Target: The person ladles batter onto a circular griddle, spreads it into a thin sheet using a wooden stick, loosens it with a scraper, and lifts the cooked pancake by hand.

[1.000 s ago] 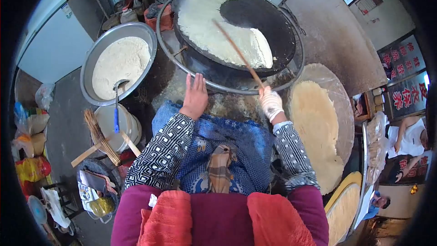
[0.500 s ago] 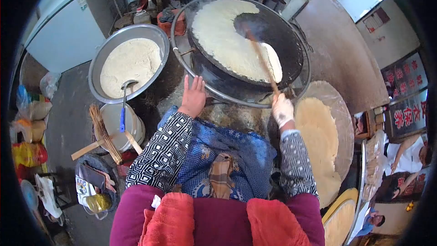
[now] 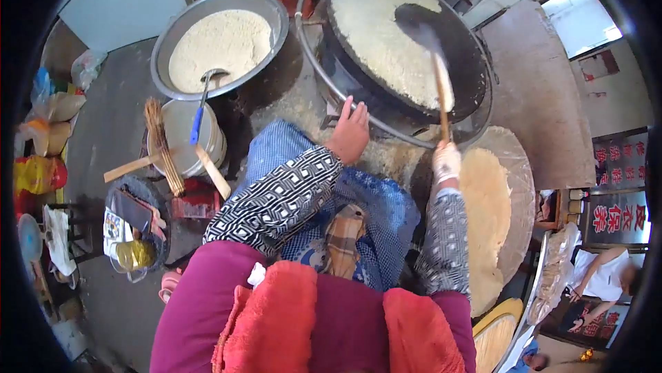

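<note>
My right hand [image 3: 447,160], in a thin pale glove, is closed around the wooden handle of a batter spreader [image 3: 440,90]. Its far end blurs with motion over the round black griddle [image 3: 463,62]. A sheet of pale batter [image 3: 379,24] covers the griddle's left and middle, with a thicker roll beside the spreader. Dark surface shows through at the top centre and right. My bare left hand [image 3: 349,135] has its fingers outstretched at the near side of the metal ring [image 3: 318,73] around the griddle, apparently touching it; nothing is in it.
Left of the griddle, a metal basin [image 3: 160,73] of batter holds a blue-handled ladle [image 3: 198,121]. Below it stands a white bucket [image 3: 215,140] with a bristle brush [image 3: 160,138] across it. Flat pancakes [image 3: 483,214] lie at my right. Steam rises; a person [image 3: 607,273] is farther right.
My view has shifted, so the griddle and basin sit higher and farther right. The spreader's far end has swung rightward over the griddle. My left hand has shifted slightly right along the ring.
</note>
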Tool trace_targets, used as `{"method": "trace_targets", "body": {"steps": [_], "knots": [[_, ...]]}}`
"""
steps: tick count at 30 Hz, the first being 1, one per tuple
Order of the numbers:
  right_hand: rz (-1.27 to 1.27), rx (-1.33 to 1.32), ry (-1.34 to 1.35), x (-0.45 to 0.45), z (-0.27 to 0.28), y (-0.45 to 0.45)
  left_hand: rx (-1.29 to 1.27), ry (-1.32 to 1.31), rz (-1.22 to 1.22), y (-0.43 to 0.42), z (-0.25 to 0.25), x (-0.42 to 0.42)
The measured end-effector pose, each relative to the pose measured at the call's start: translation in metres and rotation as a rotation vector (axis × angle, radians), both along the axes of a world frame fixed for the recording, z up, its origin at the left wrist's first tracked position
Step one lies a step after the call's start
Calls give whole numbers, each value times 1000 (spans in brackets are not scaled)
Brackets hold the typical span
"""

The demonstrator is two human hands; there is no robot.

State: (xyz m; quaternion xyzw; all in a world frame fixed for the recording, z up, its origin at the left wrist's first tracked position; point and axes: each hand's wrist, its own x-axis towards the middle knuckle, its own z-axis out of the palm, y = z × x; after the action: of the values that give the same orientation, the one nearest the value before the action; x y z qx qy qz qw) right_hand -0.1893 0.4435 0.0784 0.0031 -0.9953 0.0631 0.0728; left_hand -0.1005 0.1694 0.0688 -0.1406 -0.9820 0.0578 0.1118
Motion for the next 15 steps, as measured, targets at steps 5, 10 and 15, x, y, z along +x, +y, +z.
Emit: {"method": "trace_targets", "body": {"steps": [5,10,15], "knots": [[-40,129,-90,7,36,-20,-160,3,51,-11,18,8],[-125,102,-15,2,18,1,-175,-23,64,-20,18,9],[136,143,10,20,14,-14,-154,-10,107,-31,8,-1]]}}
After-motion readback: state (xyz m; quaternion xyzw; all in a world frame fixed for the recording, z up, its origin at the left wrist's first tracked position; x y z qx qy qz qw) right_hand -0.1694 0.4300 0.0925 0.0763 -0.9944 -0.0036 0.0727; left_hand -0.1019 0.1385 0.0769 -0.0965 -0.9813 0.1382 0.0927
